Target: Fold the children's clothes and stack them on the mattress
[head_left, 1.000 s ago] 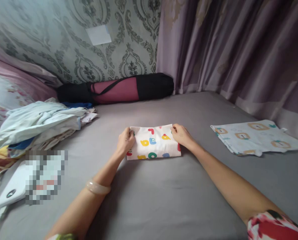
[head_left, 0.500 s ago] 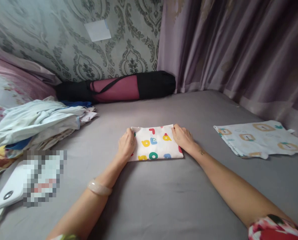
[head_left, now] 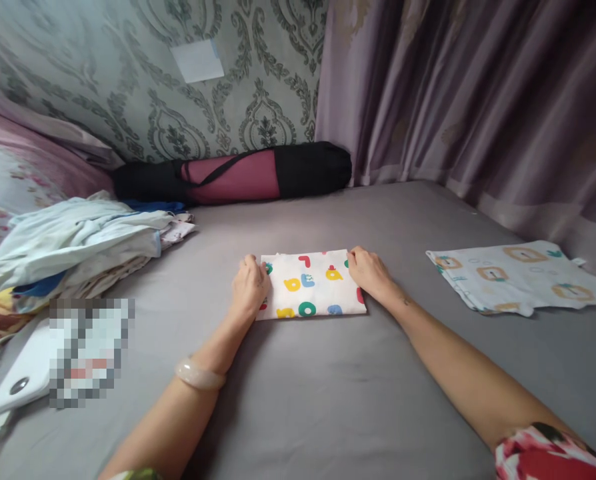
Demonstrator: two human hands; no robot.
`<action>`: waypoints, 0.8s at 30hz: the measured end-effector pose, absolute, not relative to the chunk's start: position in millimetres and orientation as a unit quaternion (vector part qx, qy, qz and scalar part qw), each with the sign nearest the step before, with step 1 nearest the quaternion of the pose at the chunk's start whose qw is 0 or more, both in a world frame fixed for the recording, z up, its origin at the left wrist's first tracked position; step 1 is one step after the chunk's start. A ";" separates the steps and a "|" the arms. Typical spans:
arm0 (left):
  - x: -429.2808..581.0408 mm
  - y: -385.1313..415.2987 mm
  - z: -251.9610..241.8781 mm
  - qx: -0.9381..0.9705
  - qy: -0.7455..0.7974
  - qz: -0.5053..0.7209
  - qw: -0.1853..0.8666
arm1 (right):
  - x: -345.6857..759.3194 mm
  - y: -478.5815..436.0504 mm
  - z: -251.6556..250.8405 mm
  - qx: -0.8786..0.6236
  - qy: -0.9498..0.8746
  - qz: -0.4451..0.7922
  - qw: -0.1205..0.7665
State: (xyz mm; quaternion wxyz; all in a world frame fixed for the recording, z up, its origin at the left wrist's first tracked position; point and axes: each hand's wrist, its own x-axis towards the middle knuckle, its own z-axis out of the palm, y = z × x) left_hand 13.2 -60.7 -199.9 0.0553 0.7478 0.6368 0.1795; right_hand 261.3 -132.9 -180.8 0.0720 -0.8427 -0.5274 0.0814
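a person is leaning both arms forward over a grey sheet (head_left: 318, 400), and a folded white cloth (head_left: 314, 295) with colourful letter-like prints is lying flat on it, between the two hands. the right hand (head_left: 371, 273) is grasping the cloth's far right corner, thumb and fingers pinching the fabric. the left hand (head_left: 251, 287) is touching the left edge with curled fingers; whether they are gripping it or only pressing on it cannot be told. a pale bangle (head_left: 201, 375) is circling the left forearm. well apart on the right, a pale cloth with tan prints (head_left: 508, 275) is lying on the sheet. on the left, a heap of clothes (head_left: 83, 243) is sitting crumpled. behind, a long black and maroon bag (head_left: 235, 177) is resting along the patterned wall (head_left: 278, 47), its right end lying beside a purple curtain (head_left: 403, 87).
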 end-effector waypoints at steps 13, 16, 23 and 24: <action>51.2 -104.1 -203.8 0.896 0.432 0.105 0.018 | 195.0 -151.8 -204.3 -0.657 -0.743 0.008 0.128; 51.4 -105.6 -207.3 0.892 0.445 0.075 0.028 | 196.8 -153.7 -209.7 -0.661 -0.741 0.016 0.117; 50.3 -107.0 -211.5 0.887 0.456 0.070 0.017 | 196.5 -153.7 -211.3 -0.670 -0.735 -0.002 0.110; 50.6 -107.3 -212.2 0.887 0.457 0.070 0.014 | 195.9 -153.6 -211.6 -0.672 -0.733 -0.004 0.107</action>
